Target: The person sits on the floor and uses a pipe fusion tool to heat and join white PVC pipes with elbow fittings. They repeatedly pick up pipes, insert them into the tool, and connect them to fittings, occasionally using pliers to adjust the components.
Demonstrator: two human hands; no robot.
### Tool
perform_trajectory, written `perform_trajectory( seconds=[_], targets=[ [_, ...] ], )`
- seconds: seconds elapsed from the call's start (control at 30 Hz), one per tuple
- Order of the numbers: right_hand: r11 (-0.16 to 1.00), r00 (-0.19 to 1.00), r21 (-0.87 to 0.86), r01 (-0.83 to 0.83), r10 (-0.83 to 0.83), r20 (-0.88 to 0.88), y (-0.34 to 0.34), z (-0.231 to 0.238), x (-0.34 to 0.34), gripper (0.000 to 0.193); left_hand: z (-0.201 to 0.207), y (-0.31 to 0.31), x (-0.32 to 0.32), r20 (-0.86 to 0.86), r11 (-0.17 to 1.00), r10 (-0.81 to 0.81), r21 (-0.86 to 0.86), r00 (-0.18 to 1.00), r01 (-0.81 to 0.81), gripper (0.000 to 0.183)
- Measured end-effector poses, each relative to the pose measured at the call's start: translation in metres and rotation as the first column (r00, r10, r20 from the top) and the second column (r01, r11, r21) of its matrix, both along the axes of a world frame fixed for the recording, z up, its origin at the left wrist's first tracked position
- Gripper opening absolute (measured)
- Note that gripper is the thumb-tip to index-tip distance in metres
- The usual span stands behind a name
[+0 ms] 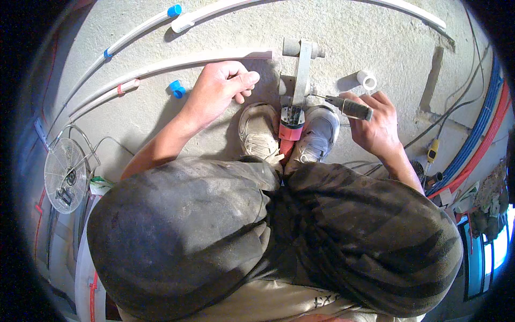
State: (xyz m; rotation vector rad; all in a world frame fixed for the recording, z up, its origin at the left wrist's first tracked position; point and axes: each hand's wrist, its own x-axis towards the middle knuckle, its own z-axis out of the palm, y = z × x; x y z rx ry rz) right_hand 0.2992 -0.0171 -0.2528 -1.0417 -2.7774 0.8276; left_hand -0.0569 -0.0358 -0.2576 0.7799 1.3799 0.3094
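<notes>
A pipe-fusion heating tool [303, 75] with a flat metal plate, round heating dies and a red handle [289, 133] stands between my shoes. My right hand [378, 126] is closed on a small tool with a dark handle [351, 107]. Its thin metal shaft points left at the plate; whether it is a screwdriver or a hex key I cannot tell. To the left of the plate, my left hand [222, 88] hovers in a loose fist, thumb against the curled fingers, with nothing visible in it. A white pipe fitting [367, 80] lies beyond my right hand.
White pipes [177, 63] stretch across the concrete at left and top, some with blue caps [174, 11]. A loose blue fitting [177, 89] lies near my left forearm. A fan [65, 174] stands at left. Blue and red hoses [483, 129] and cables run along the right.
</notes>
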Motion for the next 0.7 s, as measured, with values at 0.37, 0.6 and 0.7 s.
perform_trajectory(
  seconds=[0.37,0.6,0.7],
  targets=[
    [0.997,0.999,0.063,0.039,-0.038,-0.027,-0.012,0.002,-0.002,0.046,0.003,-0.001,0.000,-0.001,0.999,-0.024,0.036,1.000,0.024,0.027],
    [0.995,1.000,0.101,0.004,-0.003,-0.010,-0.013,0.005,-0.005,0.030,0.003,-0.003,0.000,-0.016,1.000,-0.016,0.019,1.000,0.016,0.026],
    [0.996,1.000,0.083,-0.015,0.015,0.000,-0.020,-0.004,-0.001,0.039,0.002,-0.004,0.000,-0.012,0.999,-0.022,0.036,1.000,0.022,0.027]
  ],
)
